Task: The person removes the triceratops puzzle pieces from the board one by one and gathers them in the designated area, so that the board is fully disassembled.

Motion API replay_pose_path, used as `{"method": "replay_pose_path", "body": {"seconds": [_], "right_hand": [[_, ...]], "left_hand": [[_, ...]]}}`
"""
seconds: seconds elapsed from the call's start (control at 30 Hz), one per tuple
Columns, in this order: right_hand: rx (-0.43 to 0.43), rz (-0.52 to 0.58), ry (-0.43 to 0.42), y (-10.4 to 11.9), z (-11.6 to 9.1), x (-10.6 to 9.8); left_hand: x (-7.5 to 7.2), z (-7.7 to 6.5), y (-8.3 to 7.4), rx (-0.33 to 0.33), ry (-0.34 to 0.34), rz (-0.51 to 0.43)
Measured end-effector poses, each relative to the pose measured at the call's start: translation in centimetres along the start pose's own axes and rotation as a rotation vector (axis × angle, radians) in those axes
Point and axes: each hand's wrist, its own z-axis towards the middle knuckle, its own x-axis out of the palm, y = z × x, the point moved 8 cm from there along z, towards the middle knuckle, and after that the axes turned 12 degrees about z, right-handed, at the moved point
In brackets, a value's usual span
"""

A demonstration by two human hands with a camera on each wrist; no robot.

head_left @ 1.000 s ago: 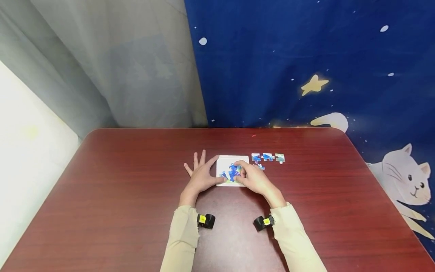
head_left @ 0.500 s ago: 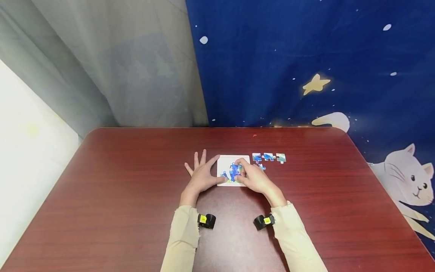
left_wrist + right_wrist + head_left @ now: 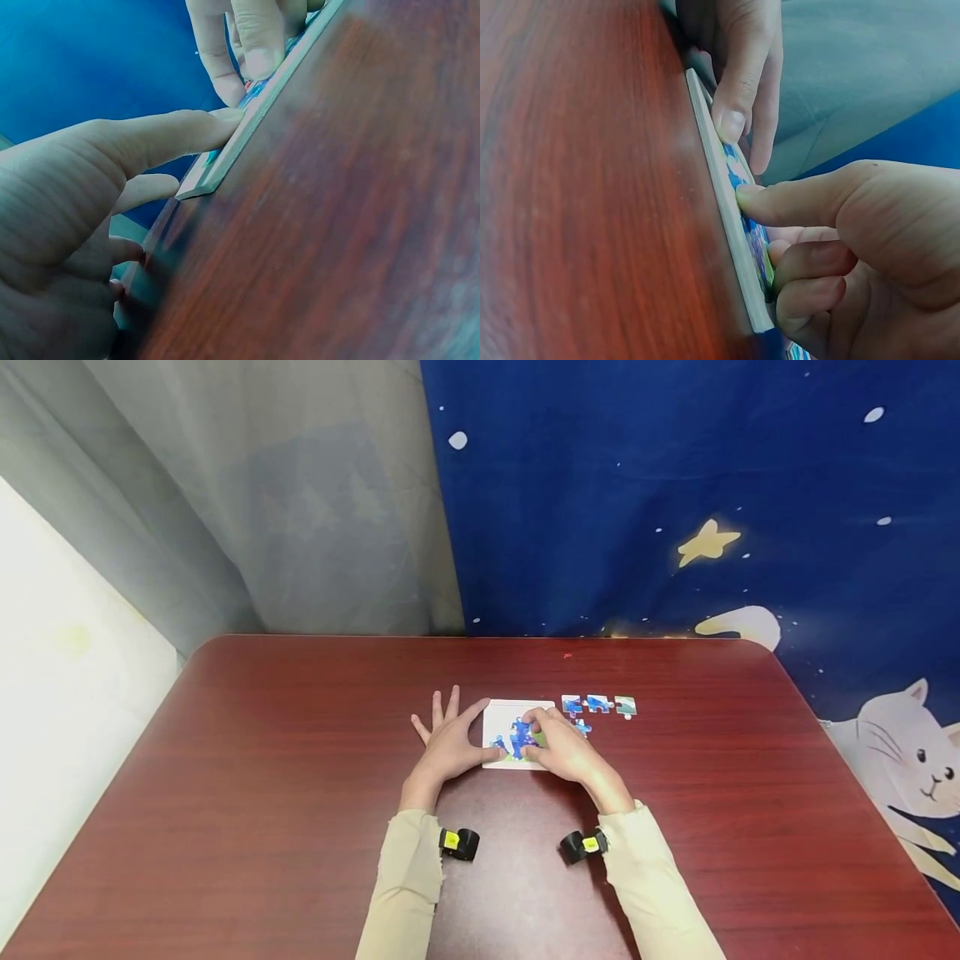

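Left hand point(image 3: 452, 750): thumb and forefinger spread wide and straight, thumb over the near rim, forefinger at the far corner on its side; the other fingers fan away from the work. I count nothing gripped. Right hand point(image 3: 564, 746): thumb and forefinger curl round the fitted pieces point(image 3: 518, 740), tips a little apart; the other fingers are folded in. I cannot tell whether any single piece is lifted.

The puzzle board point(image 3: 498, 714) lies between the hands, flat on the tabletop point(image 3: 300, 793).

Risks, my judgement: if the right thumb presses unevenly, a tab could ride up on its neighbour or the blue cluster could slide across the bare backing. If the left thumb eases off the rim, the board could turn under that push. Just beyond the right knuckles lie four loose pieces point(image 3: 597, 703); the nearest sits close enough that a careless backward sweep could knock it.

View check: the head view gives me the whole loose group and the bare part of the board, but the right hand masks some of the fitted area. The right wrist view shows that thumb's tip down on the printed surface. The left wrist view shows the left thumb lying across the raised rim, which I cannot judge from above.
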Motion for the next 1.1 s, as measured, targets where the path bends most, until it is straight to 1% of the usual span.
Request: {"method": "replay_pose_path", "body": {"seconds": [0.13,0.5,0.77,0.9,1.1], "right_hand": [[0.000,0.024,-0.005,-0.2,0.2,-0.1],[-0.020,0.094,-0.029,0.0,0.2,-0.4],[-0.036,0.179,-0.057,-0.4,0.3,-0.5],[-0.044,0.176,-0.076,-0.5,0.3,-0.8],[-0.114,0.138,-0.099,-0.2,0.3,-1.2]], "left_hand": [[-0.1,0.0,-0.1,-0.002,-0.002,-0.002],[-0.4,0.1,-0.2,0.002,-0.003,-0.001],[-0.2,0.1,-0.2,-0.001,0.006,-0.004],[-0.1,0.1,-0.1,-0.004,0.010,-0.009],[0.0,0.0,0.0,-0.004,0.008,-0.016]]}}
